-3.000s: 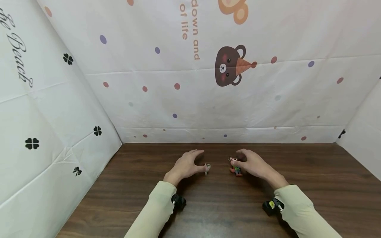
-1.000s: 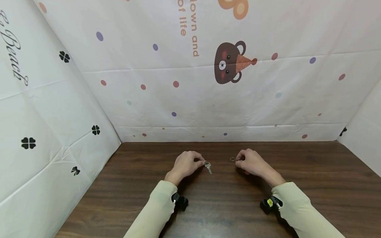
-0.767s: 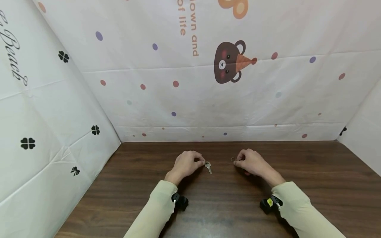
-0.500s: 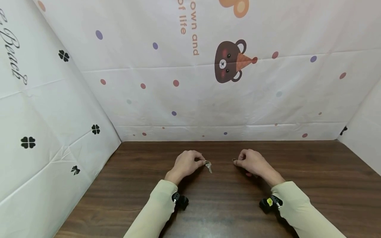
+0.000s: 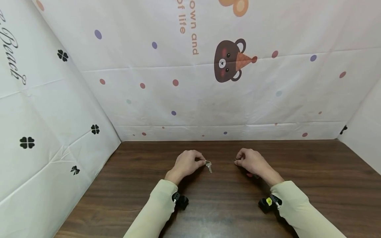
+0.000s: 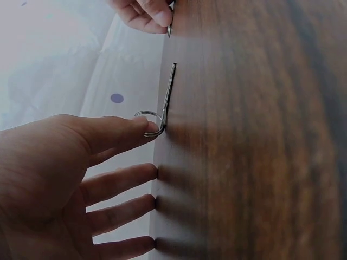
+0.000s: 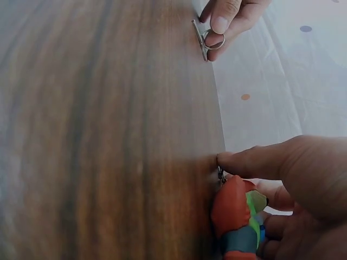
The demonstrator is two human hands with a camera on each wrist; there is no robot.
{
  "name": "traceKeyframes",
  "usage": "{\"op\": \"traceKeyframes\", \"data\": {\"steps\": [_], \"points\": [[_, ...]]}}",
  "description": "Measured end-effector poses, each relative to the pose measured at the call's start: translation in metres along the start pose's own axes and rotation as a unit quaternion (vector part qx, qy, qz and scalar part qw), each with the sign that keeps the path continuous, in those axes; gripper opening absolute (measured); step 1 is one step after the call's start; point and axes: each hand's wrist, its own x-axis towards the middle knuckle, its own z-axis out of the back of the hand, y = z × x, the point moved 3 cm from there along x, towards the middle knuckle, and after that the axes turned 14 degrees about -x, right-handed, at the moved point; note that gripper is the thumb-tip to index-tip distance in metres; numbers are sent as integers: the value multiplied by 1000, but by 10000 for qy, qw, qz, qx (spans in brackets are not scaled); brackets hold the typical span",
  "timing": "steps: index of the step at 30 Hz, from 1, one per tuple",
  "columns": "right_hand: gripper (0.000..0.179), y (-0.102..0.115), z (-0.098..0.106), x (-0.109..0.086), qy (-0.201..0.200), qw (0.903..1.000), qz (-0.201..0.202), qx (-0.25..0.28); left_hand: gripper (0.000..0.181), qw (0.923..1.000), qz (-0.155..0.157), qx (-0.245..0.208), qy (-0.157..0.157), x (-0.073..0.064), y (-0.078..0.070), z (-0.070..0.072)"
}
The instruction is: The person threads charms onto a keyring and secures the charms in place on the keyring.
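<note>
My left hand (image 5: 185, 165) pinches the metal ring of a key (image 5: 209, 167) between thumb and index finger. The key lies on the wooden table, pointing towards me; the left wrist view shows the split ring (image 6: 141, 112) at the fingertips. Across a gap, my right hand (image 5: 253, 162) pinches the small metal ring of a figurine keychain at the table surface. In the right wrist view the red, green and blue figurine (image 7: 233, 203) sits under that hand, its metal link (image 7: 220, 176) next to the thumb. From the head view the hand hides most of the figurine.
Brown wooden table (image 5: 220, 208) lies under both hands. A white printed cloth (image 5: 196, 99) rises behind it, and another white cloth (image 5: 44, 109) stands along the left. Black wrist cameras (image 5: 181, 201) are strapped at the cuffs.
Both hands have gone from spread fingers to pinching the rings. The figurine has shifted right beneath my right hand, and its ring now shows less. The key has turned to lie flat.
</note>
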Motion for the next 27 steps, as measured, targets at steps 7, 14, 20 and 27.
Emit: {"op": "traceKeyframes", "data": {"steps": [7, 14, 20, 27], "points": [[14, -1, 1, 0, 82, 9999, -80, 75, 8, 10000, -8, -7, -3, 0, 0, -1], [12, -3, 2, 0, 106, 9998, 6, 162, 8, 10000, -15, -49, -1, 2, -1, -1], [16, -1, 4, 0, -39, 9994, 339, 94, 8, 9999, -10, -132, -37, 1, -2, 3], [18, 1, 12, -2, -184, 9979, 564, 256, 8, 9994, 77, -310, -152, 1, -4, 6]]}}
